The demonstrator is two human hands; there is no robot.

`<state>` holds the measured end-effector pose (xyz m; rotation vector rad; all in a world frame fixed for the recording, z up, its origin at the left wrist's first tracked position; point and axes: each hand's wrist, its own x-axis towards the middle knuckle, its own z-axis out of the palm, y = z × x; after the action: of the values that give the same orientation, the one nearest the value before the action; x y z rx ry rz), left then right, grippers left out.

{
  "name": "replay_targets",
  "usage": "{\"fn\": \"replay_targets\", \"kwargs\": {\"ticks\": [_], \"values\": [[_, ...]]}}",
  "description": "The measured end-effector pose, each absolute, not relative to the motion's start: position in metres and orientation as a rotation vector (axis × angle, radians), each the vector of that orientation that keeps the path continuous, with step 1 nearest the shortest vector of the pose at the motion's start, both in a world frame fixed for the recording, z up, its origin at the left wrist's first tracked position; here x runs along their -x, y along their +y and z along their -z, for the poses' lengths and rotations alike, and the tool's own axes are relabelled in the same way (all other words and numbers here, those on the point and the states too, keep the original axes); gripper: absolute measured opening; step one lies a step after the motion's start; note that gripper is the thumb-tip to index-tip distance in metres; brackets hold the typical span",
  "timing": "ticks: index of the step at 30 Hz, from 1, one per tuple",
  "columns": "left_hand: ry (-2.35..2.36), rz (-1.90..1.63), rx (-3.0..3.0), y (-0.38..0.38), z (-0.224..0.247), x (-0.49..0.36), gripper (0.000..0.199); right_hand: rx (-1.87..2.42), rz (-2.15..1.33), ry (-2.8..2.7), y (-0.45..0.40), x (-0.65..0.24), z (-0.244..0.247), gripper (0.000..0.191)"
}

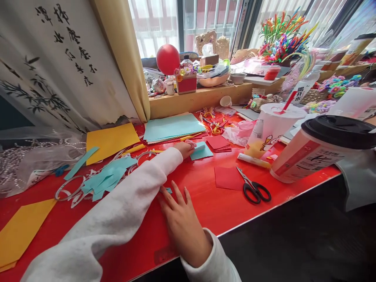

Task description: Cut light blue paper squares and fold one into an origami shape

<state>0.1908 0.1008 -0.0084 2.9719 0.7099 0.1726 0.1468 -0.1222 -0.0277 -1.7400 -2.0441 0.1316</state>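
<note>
My left hand [185,149] reaches across the table, its fingers curled at the left edge of a small stack of light blue paper squares [205,153]. The top square is bent up beside those fingers, which are partly hidden. Nearer the front edge, my right hand [183,221] lies palm down with its fingers apart, holding nothing. A small light blue scrap [169,190] shows by its fingertips. To the right are a single red paper square [227,178] and black-handled scissors [254,188]. A pile of red squares [219,143] sits just beyond the blue ones.
Two drink cups, a clear one [266,125] and one with a black lid [305,152], stand right, beside a marker [254,161]. Large blue sheets [174,127] and yellow sheets [111,141] lie behind. Blue cut strips [108,178] rest over rings at left.
</note>
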Motion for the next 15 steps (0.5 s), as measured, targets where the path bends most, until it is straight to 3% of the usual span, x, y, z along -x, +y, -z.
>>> {"fn": "replay_targets", "kwargs": {"ticks": [5,10,15], "values": [[0.921,-0.281,-2.858,0.098,-0.018,-0.188,0.016,1.789,-0.116,-1.994,-0.121,-0.146,0.029,0.043],[1.12,-0.378,-2.765,0.097,-0.032,-0.17,0.021,1.801,-0.071,-1.972,-0.122,-0.145,0.032,0.042],[1.015,-0.355,-2.78,0.084,-0.012,-0.17,0.028,1.802,-0.024,-1.977,-0.122,-0.143,0.032,0.041]]}}
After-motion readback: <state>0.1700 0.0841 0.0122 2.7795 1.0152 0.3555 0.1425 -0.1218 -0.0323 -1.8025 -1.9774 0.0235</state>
